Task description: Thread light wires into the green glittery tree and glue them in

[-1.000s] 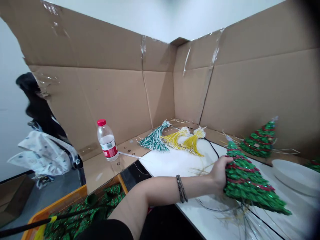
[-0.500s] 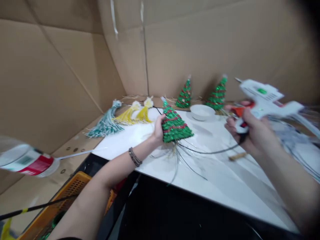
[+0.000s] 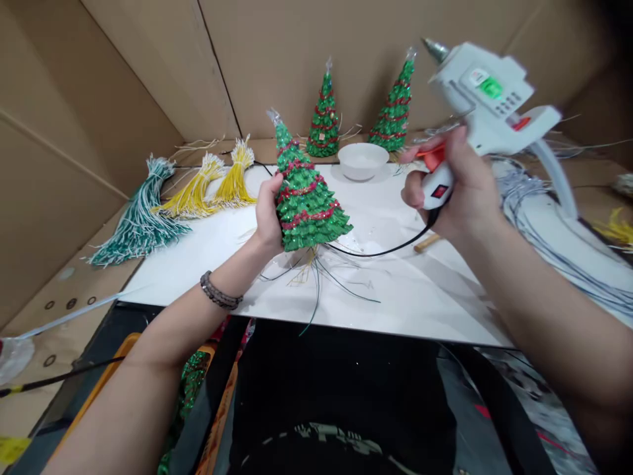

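My left hand (image 3: 268, 218) grips a small green sequin tree (image 3: 304, 198) with red bands from its left side, holding it upright just above the white tabletop (image 3: 395, 290). Thin wires hang from the tree's base. My right hand (image 3: 457, 191) holds a white hot glue gun (image 3: 489, 92) by its handle, nozzle pointing up and left, a finger near the orange trigger. The gun's black cord (image 3: 386, 251) trails across the table below the tree.
Two finished green trees (image 3: 324, 119) (image 3: 395, 115) stand at the back by a white bowl (image 3: 362, 160). Green and yellow wire bundles (image 3: 143, 221) (image 3: 217, 188) lie at left. Cardboard walls enclose the table. An orange crate (image 3: 123, 349) sits below left; grey wires (image 3: 544, 218) lie right.
The view swung right and down. My left hand brought the tree toward me and stood it upright. My right hand raised the glue gun higher beside it.
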A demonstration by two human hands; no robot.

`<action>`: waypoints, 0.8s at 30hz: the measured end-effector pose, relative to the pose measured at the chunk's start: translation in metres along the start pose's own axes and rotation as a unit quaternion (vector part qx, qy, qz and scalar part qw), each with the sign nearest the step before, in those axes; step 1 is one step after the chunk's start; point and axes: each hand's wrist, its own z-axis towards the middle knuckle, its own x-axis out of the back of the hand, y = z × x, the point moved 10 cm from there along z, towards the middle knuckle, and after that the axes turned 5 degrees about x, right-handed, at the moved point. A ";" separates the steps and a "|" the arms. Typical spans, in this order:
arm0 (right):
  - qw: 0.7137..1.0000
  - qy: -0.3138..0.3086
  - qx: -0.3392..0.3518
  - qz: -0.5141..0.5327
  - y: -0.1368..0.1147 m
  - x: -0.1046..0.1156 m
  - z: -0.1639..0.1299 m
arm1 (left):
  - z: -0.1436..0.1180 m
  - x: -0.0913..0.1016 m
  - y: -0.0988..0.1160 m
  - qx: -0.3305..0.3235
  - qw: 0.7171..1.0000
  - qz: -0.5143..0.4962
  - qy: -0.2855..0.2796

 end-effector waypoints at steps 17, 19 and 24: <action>0.967 -0.219 -0.076 -0.106 0.033 -0.041 -0.021 | 0.000 -0.004 -0.016 0.087 0.995 -0.025 -0.045; 0.958 -0.233 -0.081 -0.147 0.034 -0.045 -0.025 | 0.002 0.000 -0.014 0.066 0.997 -0.028 -0.037; 0.946 -0.226 -0.085 -0.218 0.035 -0.049 -0.032 | 0.005 0.009 -0.003 -0.038 0.999 0.002 -0.036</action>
